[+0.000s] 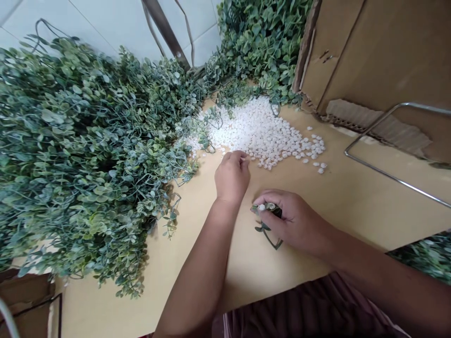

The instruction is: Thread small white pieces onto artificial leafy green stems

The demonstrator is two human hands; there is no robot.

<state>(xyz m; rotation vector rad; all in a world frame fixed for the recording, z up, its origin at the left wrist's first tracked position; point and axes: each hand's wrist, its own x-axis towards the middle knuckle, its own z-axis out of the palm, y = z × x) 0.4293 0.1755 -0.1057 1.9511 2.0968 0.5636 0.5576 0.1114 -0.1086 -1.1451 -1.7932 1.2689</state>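
The left hand point(231, 177) reaches to the near edge of the pile of white beads point(262, 131) on the table point(338, 206), its fingertips pressed together on one bead. The right hand point(291, 220) pinches a small green sprig point(267, 224) just beside it, near the heap of artificial foliage point(88, 150).

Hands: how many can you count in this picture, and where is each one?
2. The left hand reaches into the edge of the white beads. The right hand rests on the table, pinching a green sprig.
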